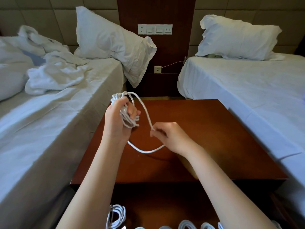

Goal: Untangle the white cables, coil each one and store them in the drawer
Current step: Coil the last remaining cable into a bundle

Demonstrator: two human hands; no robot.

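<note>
Left hand grips the coiled white cable above the nightstand; right hand pinches its loose tail. Suggest keeping tail tension even, matching loop size, then tucking the end. 5ish coils appear already in the drawer.

A wooden nightstand is flanked by a rumpled bed and a made bed. Pillows are propped against a padded wall, and sockets are mounted on a dark panel.
</note>
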